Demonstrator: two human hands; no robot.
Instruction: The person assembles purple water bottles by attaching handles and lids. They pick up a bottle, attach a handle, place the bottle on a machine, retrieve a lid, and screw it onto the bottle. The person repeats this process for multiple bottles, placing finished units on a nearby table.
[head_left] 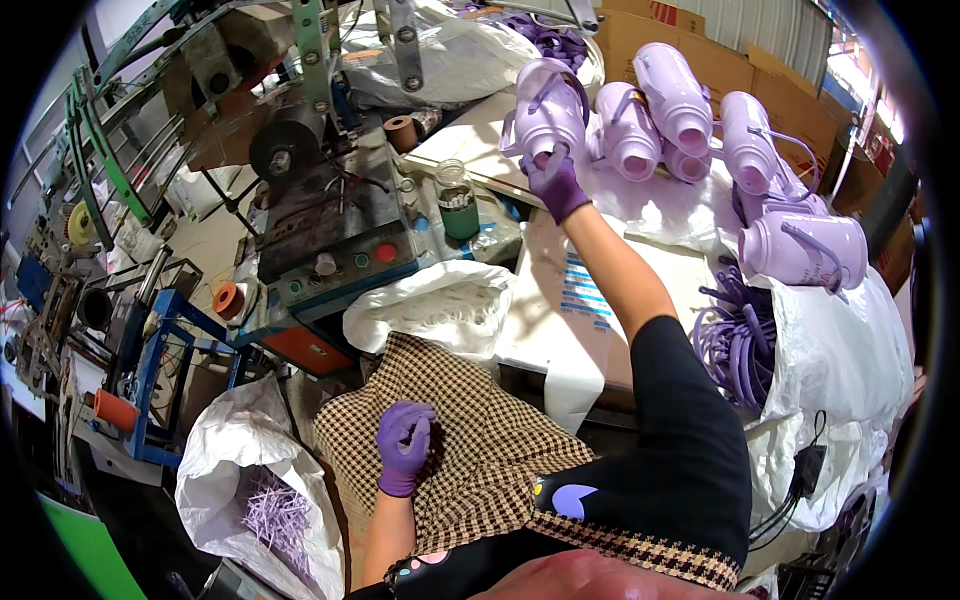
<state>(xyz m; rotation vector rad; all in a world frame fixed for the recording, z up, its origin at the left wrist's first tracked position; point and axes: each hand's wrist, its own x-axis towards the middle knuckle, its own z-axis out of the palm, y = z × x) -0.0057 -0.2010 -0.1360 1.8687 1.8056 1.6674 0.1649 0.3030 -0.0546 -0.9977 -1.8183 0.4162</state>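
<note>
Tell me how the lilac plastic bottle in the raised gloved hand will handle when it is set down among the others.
The lilac plastic bottle looks hollow and open-mouthed, so probably light for its size. Its rounded body, like the bottles lying on their sides, may roll if laid down. The right hand grips it near the mouth in a purple glove; the smooth shell could be slippery.

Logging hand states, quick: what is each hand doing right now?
Left hand: loosely curled, resting on the checked cloth, holding nothing visible.
Right hand: closed on a lilac bottle.
</note>
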